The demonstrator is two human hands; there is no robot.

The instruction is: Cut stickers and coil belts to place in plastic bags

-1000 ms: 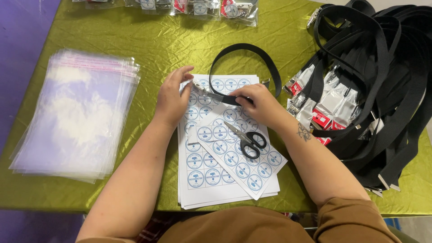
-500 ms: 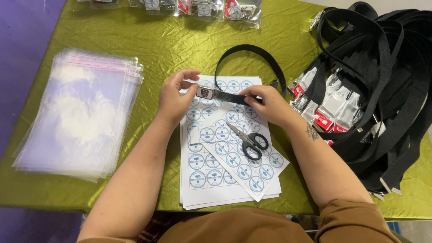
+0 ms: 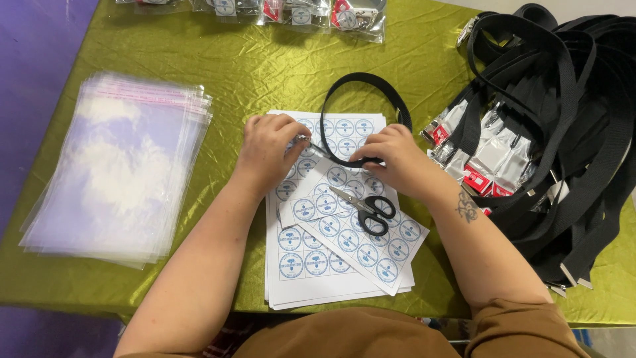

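My left hand pinches the metal end of a black strap over a stack of white sticker sheets printed with blue round labels. My right hand grips the same strap a little to the right, where its loop comes back down. The strap curls in a loop beyond both hands. Black-handled scissors lie shut on the sheets just below my right hand.
A stack of clear plastic bags lies at the left on the green tablecloth. A big heap of black straps with red-and-white tags fills the right. Packed bags line the far edge.
The strap's straight end, held flat between both hands before, has been folded in; my hands have moved closer together and the loop stands rounder behind them.
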